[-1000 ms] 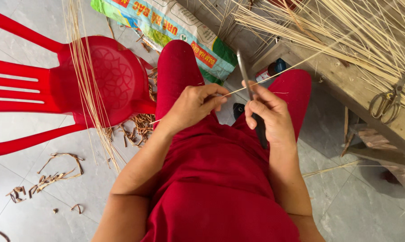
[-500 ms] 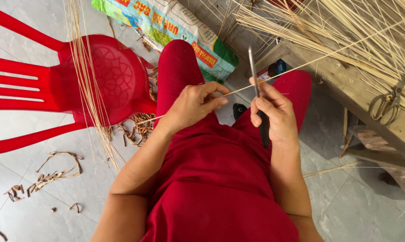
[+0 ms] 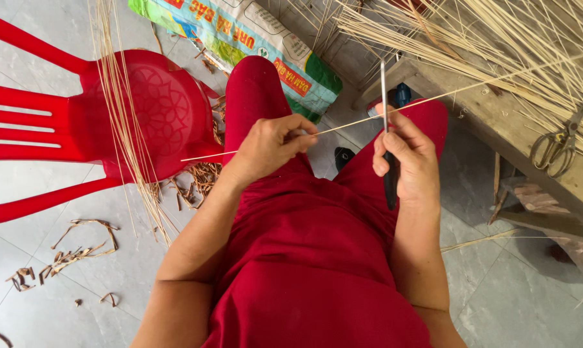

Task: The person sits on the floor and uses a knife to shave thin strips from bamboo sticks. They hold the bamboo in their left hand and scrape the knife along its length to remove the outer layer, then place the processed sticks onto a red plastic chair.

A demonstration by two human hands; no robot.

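My left hand (image 3: 272, 145) pinches a long thin pale cane strip (image 3: 349, 124) that runs from the red chair side up to the right over my lap. My right hand (image 3: 411, 161) grips a knife (image 3: 384, 96) by its dark handle. Its narrow blade points up and away from me and meets the strip just right of my left fingers. Both hands hover above my knees, which are covered in red cloth.
A red plastic chair (image 3: 53, 129) lies on its side at left with a bundle of pale strips (image 3: 120, 116) across it. Brown shavings (image 3: 72, 251) litter the tiled floor. A printed sack (image 3: 253, 38) lies ahead. A wooden bench (image 3: 517, 129) at right carries many strips and scissors (image 3: 556, 142).
My right hand has shifted right and the knife blade has swung more upright. The strip has slid through my left fingers, and the hands are slightly farther apart.
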